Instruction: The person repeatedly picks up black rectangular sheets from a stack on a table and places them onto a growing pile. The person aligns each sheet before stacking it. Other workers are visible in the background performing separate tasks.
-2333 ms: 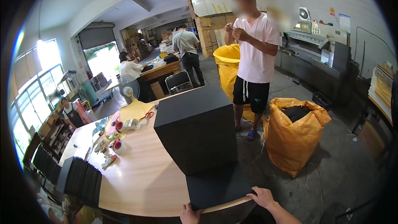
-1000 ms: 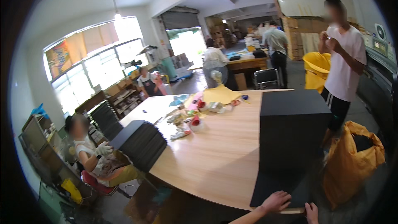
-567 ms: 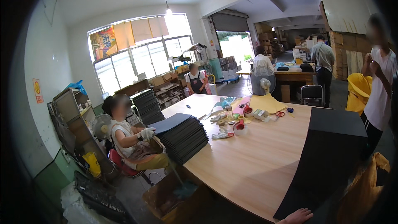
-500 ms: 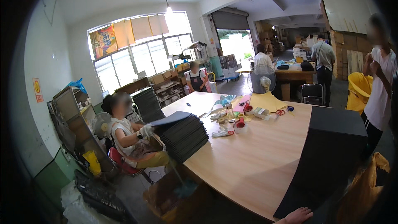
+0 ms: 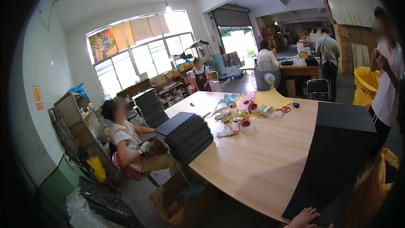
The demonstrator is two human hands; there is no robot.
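Observation:
My left hand [image 5: 306,218] comes in at the lower edge. Its fingers are spread flat on the near end of a black sheet or board [image 5: 320,218]. Just beyond it rises a large black stack or block [image 5: 345,124] at the table's right side, its dark side running down to my hand; separate layers cannot be made out. A tiny bit of skin right of my left hand, at the picture's edge, may be my right hand, with its fingers hidden. The wooden table [image 5: 249,164] stretches away in front of me.
A seated person in gloves [image 5: 130,143] is at the left beside a stack of black boards [image 5: 187,137]. Tape rolls [image 5: 244,123], red scissors [image 5: 286,109] and yellow sheets [image 5: 272,99] lie mid-table. A standing person [image 5: 388,71] is at the right. An open carton [image 5: 183,198] sits below the table edge.
The seated person's gloved hand has drawn back from the black stack to their lap, and the top board now lies flat. My left hand's fingers have spread slightly; the view has shifted a little.

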